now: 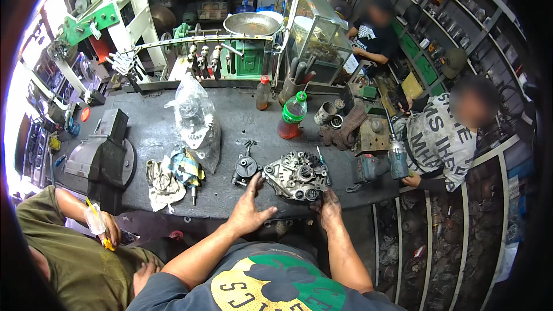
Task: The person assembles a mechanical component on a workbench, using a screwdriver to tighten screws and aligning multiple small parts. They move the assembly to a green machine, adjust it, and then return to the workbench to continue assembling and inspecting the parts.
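Observation:
An alternator (296,175), its bare metal end with inner parts showing, lies on the dark workbench before me. Fingers stretched and thumb spread, my left hand (249,212) is at the alternator's left edge and holds nothing. My right hand (329,210) grips the alternator's lower right edge, with its fingertips partly hidden. Just left of the alternator sits a small round dark metal part (246,167) with a stem at its top. A thin tool (321,158) lies along the alternator's far right side.
A vise (95,164), rags (165,184) and a clear bag of metal parts (196,121) occupy the left. Beyond stand a green-capped bottle (292,116) and a red-capped one (262,93). At right, a co-worker (443,138) holds a power tool (397,158); another person (86,247) sits left.

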### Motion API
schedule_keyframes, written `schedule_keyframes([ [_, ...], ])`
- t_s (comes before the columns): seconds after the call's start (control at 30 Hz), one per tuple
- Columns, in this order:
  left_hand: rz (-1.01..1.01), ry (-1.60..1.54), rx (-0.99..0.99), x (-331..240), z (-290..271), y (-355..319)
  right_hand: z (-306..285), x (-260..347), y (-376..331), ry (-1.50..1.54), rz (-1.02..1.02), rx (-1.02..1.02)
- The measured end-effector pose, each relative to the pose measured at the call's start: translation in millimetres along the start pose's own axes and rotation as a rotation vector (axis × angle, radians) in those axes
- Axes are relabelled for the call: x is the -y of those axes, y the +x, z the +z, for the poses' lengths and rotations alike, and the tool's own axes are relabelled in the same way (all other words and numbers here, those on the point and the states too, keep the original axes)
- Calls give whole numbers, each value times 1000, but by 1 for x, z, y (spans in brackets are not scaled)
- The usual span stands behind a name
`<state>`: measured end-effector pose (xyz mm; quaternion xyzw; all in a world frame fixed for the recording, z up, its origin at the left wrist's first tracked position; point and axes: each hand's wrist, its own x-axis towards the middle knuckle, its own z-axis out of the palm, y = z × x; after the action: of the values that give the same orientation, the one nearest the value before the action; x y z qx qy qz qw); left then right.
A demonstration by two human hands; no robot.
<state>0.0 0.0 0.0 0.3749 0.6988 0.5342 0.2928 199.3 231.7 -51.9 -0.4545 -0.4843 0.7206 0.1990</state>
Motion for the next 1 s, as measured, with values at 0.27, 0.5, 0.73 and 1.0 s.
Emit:
schedule_keyframes([
  [0.27, 80, -212, 96, 9, 8, 19, -41, 41, 5, -880, -194, 274],
  [0.5, 39, 221, -126, 10, 54, -2, -24, 67, 85, -775, -229, 344],
  [0.73, -64, 290, -523, 5, 121, 18, 30, 64, 162, -253, -88, 760],
  [1.0, 140, 260, -544, 19, 121, 35, 40, 62, 161, -28, 77, 953],
])
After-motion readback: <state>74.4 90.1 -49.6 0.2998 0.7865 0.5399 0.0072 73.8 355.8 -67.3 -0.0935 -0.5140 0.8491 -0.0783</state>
